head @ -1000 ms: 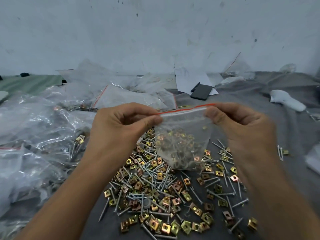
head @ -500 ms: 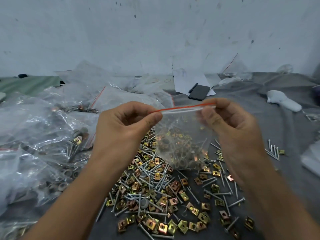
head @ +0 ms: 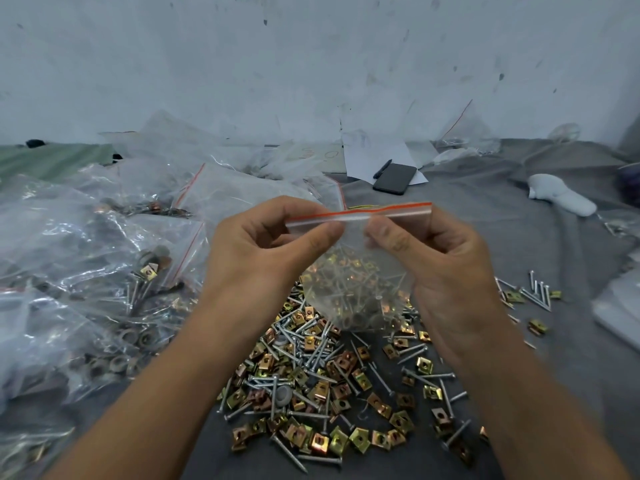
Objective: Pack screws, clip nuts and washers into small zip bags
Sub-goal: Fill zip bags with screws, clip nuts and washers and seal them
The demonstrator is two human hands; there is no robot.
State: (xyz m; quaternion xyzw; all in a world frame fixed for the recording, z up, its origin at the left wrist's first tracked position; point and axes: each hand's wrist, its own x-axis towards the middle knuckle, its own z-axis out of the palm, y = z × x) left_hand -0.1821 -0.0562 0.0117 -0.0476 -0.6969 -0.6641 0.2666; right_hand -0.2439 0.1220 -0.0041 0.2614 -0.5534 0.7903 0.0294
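Note:
A small clear zip bag point(head: 360, 289) with a red strip along its top hangs in the air, holding screws, gold clip nuts and washers. My left hand point(head: 263, 251) pinches the zip strip near its left end between thumb and fingers. My right hand point(head: 440, 258) pinches the same strip near its middle, thumb in front. Below the bag lies a loose pile of screws and clip nuts point(head: 322, 382) on the grey cloth, with a grey washer point(head: 282, 396) among them.
Many clear plastic bags of hardware point(head: 86, 271) crowd the left side. A black phone point(head: 394, 179) and white paper lie at the back. A white object point(head: 561, 199) sits far right. A few screws point(head: 538, 292) lie at the right.
My right hand has slid left along the zip strip, from its right end to near the middle. The bag has risen slightly.

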